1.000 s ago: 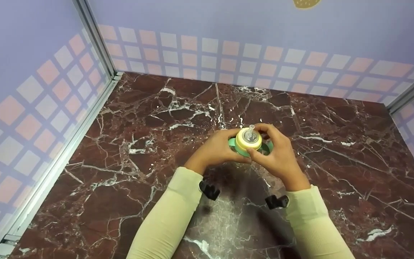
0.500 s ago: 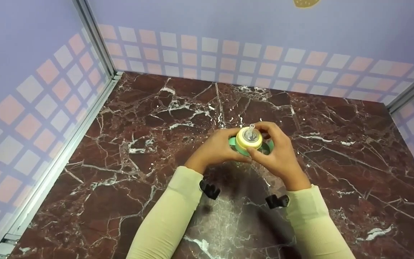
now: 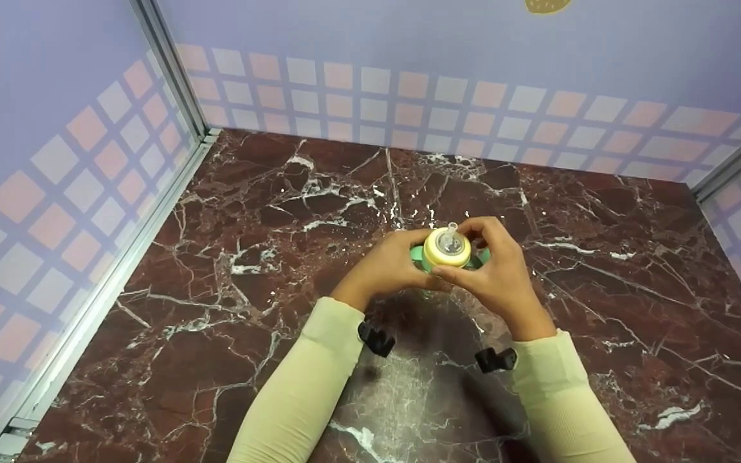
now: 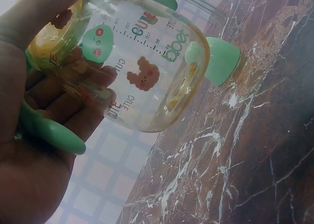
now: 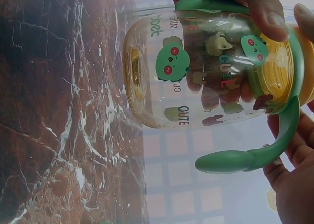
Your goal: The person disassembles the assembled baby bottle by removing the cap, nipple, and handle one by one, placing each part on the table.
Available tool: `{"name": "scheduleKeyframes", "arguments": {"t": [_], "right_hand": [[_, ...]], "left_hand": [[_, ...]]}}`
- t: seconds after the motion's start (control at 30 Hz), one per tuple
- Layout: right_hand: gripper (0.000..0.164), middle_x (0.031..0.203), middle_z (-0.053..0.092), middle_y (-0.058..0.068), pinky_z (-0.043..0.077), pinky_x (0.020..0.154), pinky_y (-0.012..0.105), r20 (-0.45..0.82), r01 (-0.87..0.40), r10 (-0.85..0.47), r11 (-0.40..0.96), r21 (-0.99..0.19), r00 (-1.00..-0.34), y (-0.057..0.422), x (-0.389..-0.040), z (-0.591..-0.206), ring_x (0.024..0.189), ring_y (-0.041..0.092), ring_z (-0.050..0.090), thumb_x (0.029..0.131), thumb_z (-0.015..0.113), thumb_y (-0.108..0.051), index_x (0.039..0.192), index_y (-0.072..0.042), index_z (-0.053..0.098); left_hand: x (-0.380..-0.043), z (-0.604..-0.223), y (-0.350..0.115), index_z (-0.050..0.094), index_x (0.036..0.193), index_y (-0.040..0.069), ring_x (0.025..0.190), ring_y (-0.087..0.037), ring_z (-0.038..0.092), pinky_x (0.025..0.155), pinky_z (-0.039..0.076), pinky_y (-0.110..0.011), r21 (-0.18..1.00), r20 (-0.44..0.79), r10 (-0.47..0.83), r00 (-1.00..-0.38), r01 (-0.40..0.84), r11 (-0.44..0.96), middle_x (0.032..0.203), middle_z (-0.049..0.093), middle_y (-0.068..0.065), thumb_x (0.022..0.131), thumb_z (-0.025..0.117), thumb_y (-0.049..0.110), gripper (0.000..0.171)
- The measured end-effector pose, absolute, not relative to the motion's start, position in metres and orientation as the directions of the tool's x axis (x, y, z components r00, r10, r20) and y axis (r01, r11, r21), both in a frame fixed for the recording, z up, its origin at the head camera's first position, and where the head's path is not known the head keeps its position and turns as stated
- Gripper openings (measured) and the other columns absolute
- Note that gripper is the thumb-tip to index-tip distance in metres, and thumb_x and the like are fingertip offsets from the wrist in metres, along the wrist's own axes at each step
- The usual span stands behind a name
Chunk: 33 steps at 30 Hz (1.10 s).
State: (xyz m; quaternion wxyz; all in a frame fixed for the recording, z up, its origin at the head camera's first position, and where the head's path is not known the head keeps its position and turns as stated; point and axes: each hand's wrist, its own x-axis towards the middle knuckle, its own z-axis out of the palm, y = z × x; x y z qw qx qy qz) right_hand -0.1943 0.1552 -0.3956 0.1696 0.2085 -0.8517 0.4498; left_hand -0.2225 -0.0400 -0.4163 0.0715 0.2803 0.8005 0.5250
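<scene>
Both hands hold a clear baby bottle (image 4: 142, 47) above the table, upright in the head view. It has a yellow collar (image 3: 446, 254), a transparent nipple (image 3: 451, 238) with a spout, green side handles (image 5: 240, 160) and cartoon prints. My left hand (image 3: 391, 262) grips the bottle's body, fingers wrapped behind it, as the left wrist view shows. With thumb and fingers, my right hand (image 3: 496, 273) holds the yellow collar from the right; its far fingertips are partly hidden. A little yellowish tint shows at the bottle's base.
A green, rounded piece (image 4: 221, 62) stands on the dark red marble table (image 3: 248, 386) beyond the bottle in the left wrist view. Lilac walls (image 3: 370, 38) with pink and white squares enclose the table at the back and sides.
My right thumb has slid leftward along the near side of the collar, and the right fingers have shifted slightly. The left hand and the bottle have stayed nearly in place.
</scene>
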Motion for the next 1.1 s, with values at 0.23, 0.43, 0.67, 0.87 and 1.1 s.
{"name": "scheduleKeyframes", "arguments": {"t": [0.23, 0.43, 0.67, 0.87, 1.1], "right_hand": [[0.059, 0.101, 0.059, 0.003, 0.045, 0.079, 0.027, 0.475, -0.512, -0.209, 0.494, -0.703, -0.855, 0.1562, -0.1934, -0.3963, 0.088, 0.013, 0.052, 0.062, 0.092, -0.028, 0.107, -0.007, 0.06], [0.056, 0.101, 0.061, 0.003, 0.046, 0.081, 0.035, 0.467, -0.513, -0.219, 0.465, -0.722, -0.857, 0.1575, -0.1929, -0.3964, 0.089, 0.016, 0.054, 0.065, 0.091, -0.026, 0.109, -0.009, 0.061], [0.055, 0.102, 0.062, 0.002, 0.046, 0.081, 0.032, 0.48, -0.531, -0.235, 0.461, -0.711, -0.845, 0.1587, -0.1934, -0.3978, 0.089, 0.017, 0.054, 0.067, 0.09, -0.024, 0.111, -0.008, 0.062], [0.053, 0.102, 0.063, 0.001, 0.045, 0.08, 0.029, 0.49, -0.547, -0.247, 0.452, -0.705, -0.836, 0.1597, -0.194, -0.3994, 0.088, 0.014, 0.054, 0.069, 0.089, -0.023, 0.113, -0.008, 0.062], [0.05, 0.103, 0.065, 0.001, 0.046, 0.079, 0.029, 0.499, -0.564, -0.265, 0.431, -0.704, -0.825, 0.1598, -0.1952, -0.3991, 0.088, 0.017, 0.055, 0.071, 0.087, -0.021, 0.113, -0.009, 0.063]], "left_hand": [[-0.2233, -0.4176, -0.0399, 0.062, 0.127, 0.024, 0.098, -0.008, 0.063, 0.09, 0.051, -0.027, 0.876, 0.191, 0.532, -0.825, 0.387, 0.286, 0.113, 0.068, 0.009, 0.065, 0.089, 0.04, 0.069], [-0.2225, -0.4172, -0.0405, 0.062, 0.127, 0.026, 0.098, -0.008, 0.063, 0.089, 0.051, -0.028, 0.879, 0.185, 0.531, -0.827, 0.381, 0.286, 0.113, 0.067, 0.01, 0.066, 0.089, 0.04, 0.069], [-0.2213, -0.417, -0.0404, 0.062, 0.125, 0.029, 0.096, -0.009, 0.063, 0.088, 0.052, -0.029, 0.89, 0.179, 0.524, -0.832, 0.364, 0.274, 0.111, 0.067, 0.012, 0.067, 0.088, 0.036, 0.064], [-0.221, -0.4166, -0.0406, 0.062, 0.126, 0.029, 0.097, -0.008, 0.063, 0.088, 0.052, -0.029, 0.89, 0.175, 0.523, -0.834, 0.361, 0.279, 0.112, 0.067, 0.012, 0.067, 0.089, 0.035, 0.065], [-0.221, -0.4174, -0.0413, 0.062, 0.126, 0.028, 0.098, -0.008, 0.062, 0.09, 0.051, -0.03, 0.89, 0.164, 0.512, -0.843, 0.35, 0.291, 0.113, 0.067, 0.013, 0.066, 0.09, 0.032, 0.066]]}}
